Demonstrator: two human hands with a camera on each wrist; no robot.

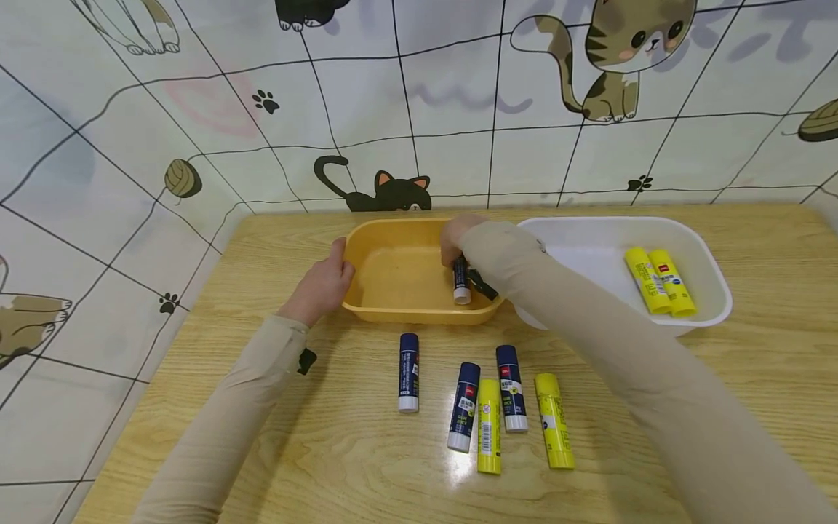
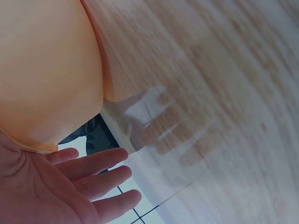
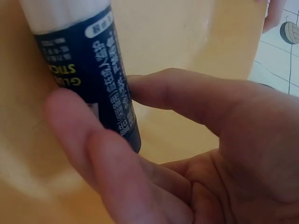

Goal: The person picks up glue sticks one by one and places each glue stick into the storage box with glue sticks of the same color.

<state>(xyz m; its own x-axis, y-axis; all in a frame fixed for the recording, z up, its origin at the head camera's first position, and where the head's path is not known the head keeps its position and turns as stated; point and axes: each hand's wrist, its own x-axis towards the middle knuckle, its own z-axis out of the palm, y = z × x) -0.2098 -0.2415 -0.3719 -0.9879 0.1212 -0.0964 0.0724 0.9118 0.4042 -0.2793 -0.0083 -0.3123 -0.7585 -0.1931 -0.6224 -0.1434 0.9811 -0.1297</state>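
Observation:
My left hand [image 1: 322, 285] is at the left end of an orange plastic basin [image 1: 386, 316], its thumb over the rim and the other fingers extended outside in the left wrist view. Inside that basin, my right hand [image 1: 456, 239] grips a dark blue glue stick [image 1: 461, 280] between thumb and fingers. Its white end points toward the front. The right wrist view shows the glue stick [image 3: 86, 56] close up, tilted, with the basin wall behind. Part of the right hand is hidden by its sleeve in the head view.
Three blue glue sticks [image 1: 409, 372] and two yellow glue sticks [image 1: 554, 421] lie on the wooden table [image 1: 327, 451] in front. To the right stands a white basin [image 1: 713, 291] with two yellow glue sticks [image 1: 648, 280] in it. A cat-print cloth [image 1: 452, 164] hangs behind.

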